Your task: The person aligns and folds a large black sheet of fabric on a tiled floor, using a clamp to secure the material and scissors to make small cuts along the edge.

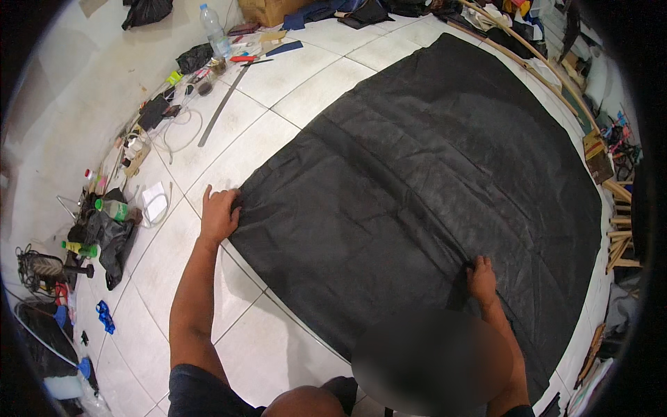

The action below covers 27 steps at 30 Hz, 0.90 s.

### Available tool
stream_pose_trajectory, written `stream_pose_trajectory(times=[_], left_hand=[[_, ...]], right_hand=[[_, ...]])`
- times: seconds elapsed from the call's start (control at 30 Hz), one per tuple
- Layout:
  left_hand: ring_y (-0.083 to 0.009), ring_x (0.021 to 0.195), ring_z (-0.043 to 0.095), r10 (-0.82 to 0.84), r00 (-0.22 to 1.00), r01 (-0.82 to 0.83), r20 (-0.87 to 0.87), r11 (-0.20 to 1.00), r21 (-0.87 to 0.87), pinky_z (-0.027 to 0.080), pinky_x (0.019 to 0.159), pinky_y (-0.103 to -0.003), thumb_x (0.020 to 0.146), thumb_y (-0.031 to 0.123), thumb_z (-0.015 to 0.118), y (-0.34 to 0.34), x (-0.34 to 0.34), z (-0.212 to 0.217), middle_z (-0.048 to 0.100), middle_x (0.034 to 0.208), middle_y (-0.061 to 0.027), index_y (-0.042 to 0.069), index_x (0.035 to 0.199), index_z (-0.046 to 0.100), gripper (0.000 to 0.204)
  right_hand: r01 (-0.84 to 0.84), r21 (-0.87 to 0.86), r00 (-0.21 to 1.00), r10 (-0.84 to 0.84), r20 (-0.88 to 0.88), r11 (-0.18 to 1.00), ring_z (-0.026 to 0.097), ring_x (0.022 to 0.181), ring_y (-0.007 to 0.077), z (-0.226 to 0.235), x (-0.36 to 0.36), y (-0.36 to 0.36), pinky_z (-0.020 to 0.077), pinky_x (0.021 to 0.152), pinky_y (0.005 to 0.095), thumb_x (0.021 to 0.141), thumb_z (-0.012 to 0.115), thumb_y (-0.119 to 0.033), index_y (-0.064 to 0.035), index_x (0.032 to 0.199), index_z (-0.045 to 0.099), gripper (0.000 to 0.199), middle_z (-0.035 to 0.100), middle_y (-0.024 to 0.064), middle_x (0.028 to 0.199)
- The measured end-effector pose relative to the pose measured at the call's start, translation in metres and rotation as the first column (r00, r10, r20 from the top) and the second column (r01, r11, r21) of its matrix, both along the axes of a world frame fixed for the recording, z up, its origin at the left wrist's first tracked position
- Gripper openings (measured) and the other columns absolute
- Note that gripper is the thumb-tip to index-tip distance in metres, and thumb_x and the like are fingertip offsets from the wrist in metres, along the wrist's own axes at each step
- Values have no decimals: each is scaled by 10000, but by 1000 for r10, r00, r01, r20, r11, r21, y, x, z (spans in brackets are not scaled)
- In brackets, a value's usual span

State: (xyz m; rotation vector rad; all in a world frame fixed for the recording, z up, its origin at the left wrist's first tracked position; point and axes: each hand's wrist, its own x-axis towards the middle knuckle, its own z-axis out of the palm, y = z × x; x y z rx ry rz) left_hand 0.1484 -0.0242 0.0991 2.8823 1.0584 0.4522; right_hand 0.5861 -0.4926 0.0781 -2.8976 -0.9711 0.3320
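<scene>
A large sheet of black cloth [389,187] is spread over the floor in front of me, with creases and a long ridge across its middle. At its left corner, my left hand [221,214] has thumb and index finger closed on the cloth's edge, the outer finger sticking out. Farther right, my right hand [482,281] is on the cloth beside the long ridge. Its fingers are bunched together and appear to pinch the fabric. A blurred dark oval covers part of the cloth and of my right forearm.
White floor tiles [149,292] surround the cloth. A metal ruler [224,108], red-handled scissors [244,60], a clear bottle [214,31] and cables lie at the far left. Wooden strips [528,66] run along the right. A blue ribbon-like item [105,317] is at the left.
</scene>
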Motion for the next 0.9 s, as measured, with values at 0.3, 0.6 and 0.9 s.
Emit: stream_pose_trajectory(times=[0.3, 0.6, 0.9], left_hand=[[-290, 929, 566, 100, 994, -99, -47, 995, 22, 387, 933, -456, 735, 101, 670, -14, -11, -3, 557, 958, -135, 102, 1043, 579, 321], [-271, 1015, 599, 403, 833, -540, -378, 741, -400, 382, 885, -378, 647, 345, 771, 37, -4, 8, 667, 1008, -104, 116, 969, 589, 435], [-240, 938, 614, 348, 917, -392, -195, 700, -596, 375, 919, -380, 638, 338, 785, 49, -19, -5, 672, 946, -77, 105, 1037, 595, 500]], right_hand=[[-7, -56, 1000, 6, -19, 998, 559, 989, 420, 4, -2, 3, 479, 821, 471, 828, 617, -144, -24, 1106, 486, 329, 490, 225, 1154], [-62, 17, 996, 61, 66, 998, 549, 981, 432, -12, 6, -9, 468, 822, 481, 810, 626, -128, -25, 1080, 493, 318, 507, 240, 1113], [-64, 80, 996, 60, 60, 995, 572, 911, 422, -12, 13, -10, 479, 768, 485, 804, 615, -108, -25, 1033, 507, 266, 546, 214, 1025]])
